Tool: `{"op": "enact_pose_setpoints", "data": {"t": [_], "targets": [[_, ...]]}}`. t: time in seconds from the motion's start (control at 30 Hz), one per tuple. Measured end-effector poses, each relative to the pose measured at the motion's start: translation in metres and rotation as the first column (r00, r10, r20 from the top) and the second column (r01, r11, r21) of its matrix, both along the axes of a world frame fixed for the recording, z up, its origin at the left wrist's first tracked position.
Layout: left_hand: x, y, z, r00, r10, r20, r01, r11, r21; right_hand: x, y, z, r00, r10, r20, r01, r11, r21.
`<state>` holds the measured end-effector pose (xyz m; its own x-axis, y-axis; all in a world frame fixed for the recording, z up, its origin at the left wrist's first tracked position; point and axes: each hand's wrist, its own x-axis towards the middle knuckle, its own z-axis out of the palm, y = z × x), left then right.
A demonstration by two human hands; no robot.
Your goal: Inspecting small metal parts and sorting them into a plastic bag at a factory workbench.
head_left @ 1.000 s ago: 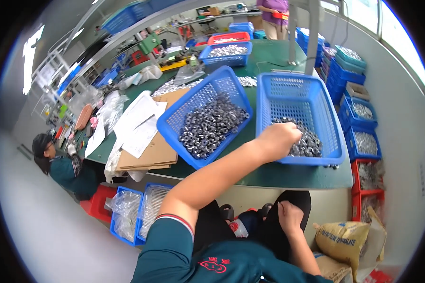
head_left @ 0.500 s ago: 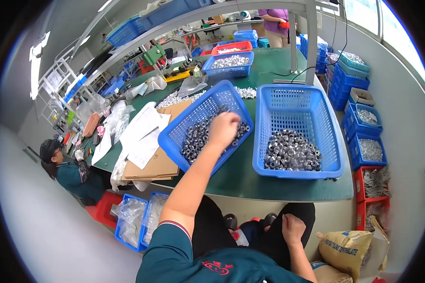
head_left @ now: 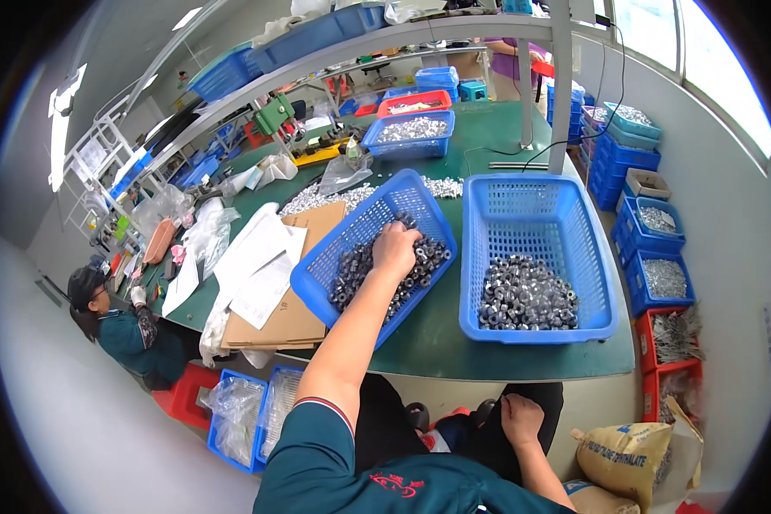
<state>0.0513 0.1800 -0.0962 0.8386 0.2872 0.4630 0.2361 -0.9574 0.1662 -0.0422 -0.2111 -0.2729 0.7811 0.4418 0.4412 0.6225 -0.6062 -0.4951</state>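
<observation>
My left hand (head_left: 394, 248) reaches down into a tilted blue plastic basket (head_left: 310, 291) on the table. Its fingers are curled among small dark-grey metal nuts (head_left: 351, 276), and the tips are partly hidden by them. To the right, a second blue basket (head_left: 604, 257) stands straighter, with a heap of similar metal nuts (head_left: 529, 295) at its near end. My right hand (head_left: 521, 420) rests closed on my right thigh, below the table edge; whether anything is inside it is hidden.
Cardboard (head_left: 287, 321) and white papers (head_left: 261, 265) lie left of the tilted basket. Behind it are scattered shiny metal pieces (head_left: 445, 187) and another blue basket (head_left: 409, 150). A shelf post (head_left: 560, 94) rises at the back right. A co-worker (head_left: 128, 330) sits far left; sacks (head_left: 617, 458) stand lower right.
My left hand has gone from above the nuts down in among them, its fingers now lower in the tilted basket. The right hand stays on my thigh. The whole view has shifted slightly.
</observation>
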Motion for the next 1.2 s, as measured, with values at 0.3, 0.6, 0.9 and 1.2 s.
{"op": "enact_pose_setpoints", "data": {"t": [0.3, 0.6, 0.9, 1.2], "targets": [[-0.001, -0.006, -0.009, 0.997, -0.030, 0.065, 0.034, 0.998, -0.051, 0.004, -0.008, -0.005, 0.999, -0.044, 0.016, 0.046, 0.992, -0.114], [-0.009, -0.013, -0.001, 0.966, 0.001, 0.258, 0.048, 0.982, -0.184, 0.003, -0.009, -0.006, 0.998, -0.057, 0.011, 0.058, 0.986, -0.153], [-0.073, -0.046, -0.033, 0.884, 0.069, 0.463, 0.352, 0.555, -0.754, 0.009, -0.013, -0.009, 0.998, -0.066, -0.008, 0.064, 0.989, -0.131], [-0.102, -0.101, -0.044, 0.922, -0.044, 0.386, 0.349, 0.530, -0.773, 0.010, -0.009, -0.005, 0.994, -0.096, -0.042, 0.083, 0.968, -0.239]]}}
